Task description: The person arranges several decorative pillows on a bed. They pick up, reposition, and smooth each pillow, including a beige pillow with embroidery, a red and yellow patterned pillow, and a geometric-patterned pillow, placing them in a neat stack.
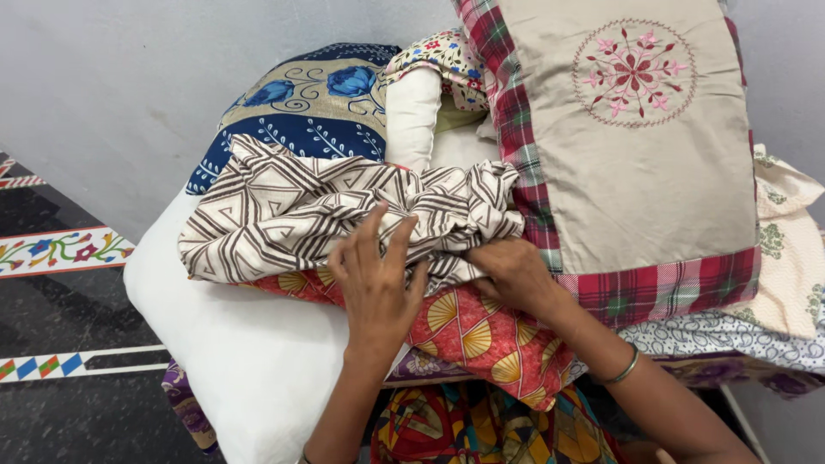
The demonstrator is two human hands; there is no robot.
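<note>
Stand [739, 411] almost wholly hidden under a heap of bedding, only a pale leg showing at lower right corner. Lowest visible layer along front edge: purple patterned cloth [185, 404], white pillow [232, 344] overhanging left edge, white-and-grey printed cloth [730, 335] toward right. Dark tiled floor [77, 404] with coloured border strips beneath.

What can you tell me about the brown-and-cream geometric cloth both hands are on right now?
The brown-and-cream cloth looks like thin woven fabric, printed with brown angular line patterns on cream. It lies crumpled and bunched, not folded flat, across a white pillow and a red fan-print cloth. The left hand rests flat on its lower edge; the right hand presses its right end beside the beige embroidered cushion.
</note>
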